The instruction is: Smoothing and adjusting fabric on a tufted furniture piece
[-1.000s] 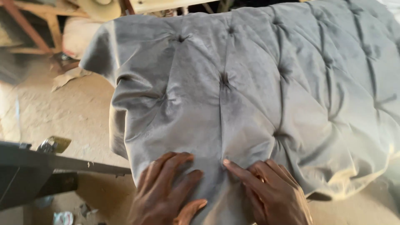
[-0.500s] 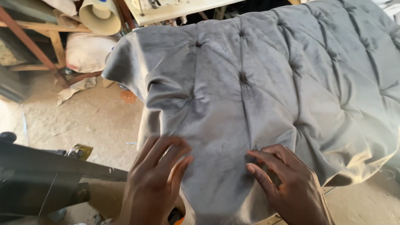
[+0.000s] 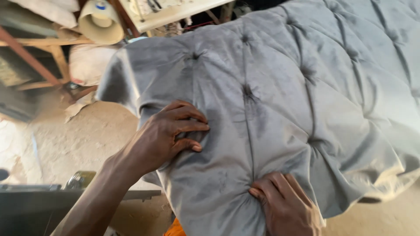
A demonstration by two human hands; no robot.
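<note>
Left of the central seam on the grey tufted cushion, my left hand lies on the velvet. Its fingers are curled and slightly fanned, tips pressing into the fabric and bunching a soft fold under them; nothing is pinched clear of the surface that I can see.

Cushion position: it fills the upper and right part of the view, draped over something hidden beneath, with its near-left corner hanging down just below my left wrist. Long axis appears to run from that near-left corner away to the far right.

Central seam: a straight tuck running toward me from a dimple in the cushion's middle, ending at a gathered pucker at the near edge.

Right hand sits right on that pucker. Fingers close together, tips dug into the gather where the seam ends; whether the thumb grips fabric from below, cannot tell.

Key relation: seam lies between the two hands; right hand touches its near end, left hand is beside it, further up the cushion.

Behind the cushion's far-left corner: a pale thread cone and wooden framing; sandy floor below.
</note>
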